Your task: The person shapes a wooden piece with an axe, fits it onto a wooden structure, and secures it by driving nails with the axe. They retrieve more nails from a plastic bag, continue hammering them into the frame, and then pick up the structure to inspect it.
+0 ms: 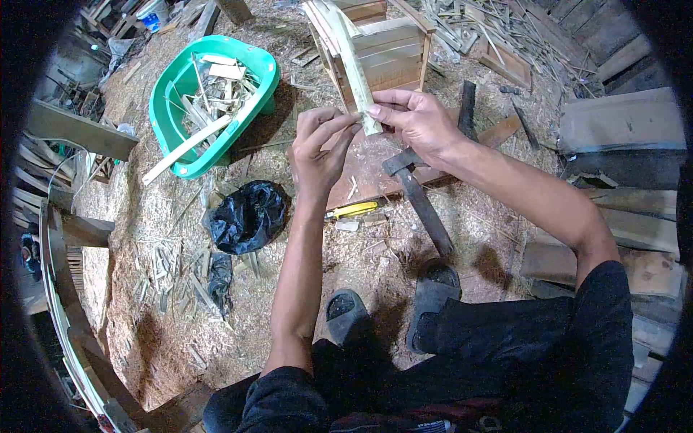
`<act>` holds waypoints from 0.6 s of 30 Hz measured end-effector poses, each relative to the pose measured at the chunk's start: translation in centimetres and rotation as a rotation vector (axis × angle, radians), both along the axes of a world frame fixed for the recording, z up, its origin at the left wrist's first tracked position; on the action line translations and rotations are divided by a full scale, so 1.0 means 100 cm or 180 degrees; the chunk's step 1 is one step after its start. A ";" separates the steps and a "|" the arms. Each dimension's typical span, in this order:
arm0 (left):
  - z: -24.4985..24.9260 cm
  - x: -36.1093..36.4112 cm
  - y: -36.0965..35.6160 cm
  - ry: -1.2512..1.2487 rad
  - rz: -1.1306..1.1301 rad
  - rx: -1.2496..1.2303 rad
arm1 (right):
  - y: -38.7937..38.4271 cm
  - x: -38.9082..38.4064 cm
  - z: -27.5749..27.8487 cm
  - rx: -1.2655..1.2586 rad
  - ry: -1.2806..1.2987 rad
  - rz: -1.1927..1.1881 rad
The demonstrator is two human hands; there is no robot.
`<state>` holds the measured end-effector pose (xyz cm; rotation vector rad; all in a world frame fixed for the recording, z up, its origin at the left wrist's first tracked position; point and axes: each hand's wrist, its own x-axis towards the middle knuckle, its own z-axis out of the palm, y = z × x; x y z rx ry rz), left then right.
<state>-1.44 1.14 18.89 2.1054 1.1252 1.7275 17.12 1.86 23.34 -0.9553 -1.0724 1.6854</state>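
Just below the wooden box (393,50), both hands meet on the lower end of a pale bamboo strip (355,68). The right hand (413,121) closes on that end, with the thumb on top and the fingers (393,97) curled over it, so the strip's tip sits pinched at its fingertips. The left hand (319,151) comes in from the other side. Its fingers (339,124) are bent and drawn together, and their tips touch the same end of the strip, just beside the right thumb. From this grip the strip runs up and away, slightly tilted, across the left front of the box, and its far end lies among other strips leaning at the box's left corner.

Left of the box stands a green basin (164,108) with offcuts and a long strip lying over its rim. Below the box and beyond the hands, a yellow utility knife (351,210) lies on the sawdust. A crumpled black bag (249,216) sits lower left of the box, near the knife. A dark-handled tool (422,206) lies below the box's right side, under the right forearm.
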 end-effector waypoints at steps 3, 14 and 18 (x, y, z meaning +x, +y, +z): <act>0.002 -0.001 0.002 0.0037 -0.0038 0.0076 | 0.001 -0.002 0.002 0.0082 -0.0059 -0.0167; 0.012 0.005 -0.010 -0.0508 -0.0297 -0.0240 | 0.000 0.002 0.008 0.0285 -0.0410 -0.0152; 0.010 0.010 -0.008 -0.0014 -0.0209 0.0067 | -0.003 -0.002 0.015 0.0320 -0.0455 -0.0292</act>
